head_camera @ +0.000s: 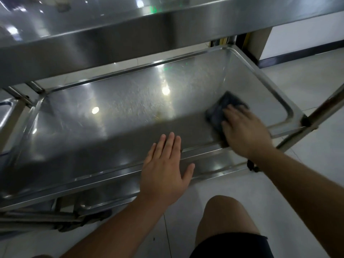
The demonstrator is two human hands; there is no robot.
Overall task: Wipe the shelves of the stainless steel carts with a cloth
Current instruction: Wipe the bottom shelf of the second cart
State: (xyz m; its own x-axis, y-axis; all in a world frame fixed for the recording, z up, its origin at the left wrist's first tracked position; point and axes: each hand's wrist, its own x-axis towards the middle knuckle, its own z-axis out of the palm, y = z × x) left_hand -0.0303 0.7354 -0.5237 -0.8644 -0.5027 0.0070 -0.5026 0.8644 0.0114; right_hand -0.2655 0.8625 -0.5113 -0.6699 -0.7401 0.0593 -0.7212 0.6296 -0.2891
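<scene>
A stainless steel cart's lower shelf [111, 116] fills the middle of the head view, a shallow tray with a raised rim. A dark blue cloth [221, 110] lies flat on its right end. My right hand [245, 131] presses down on the cloth, fingers spread over it, blurred by motion. My left hand [165, 170] hovers flat over the shelf's near rim, fingers together and extended, holding nothing. The shelf surface shows streaks and a faint brownish mark near its middle.
The cart's upper shelf [130, 34] overhangs the far side. An upright cart post [323, 107] stands at the right corner. Another steel shelf [89, 203] sits lower at the near left. My bare knee [225, 215] is over the pale tiled floor [307, 174].
</scene>
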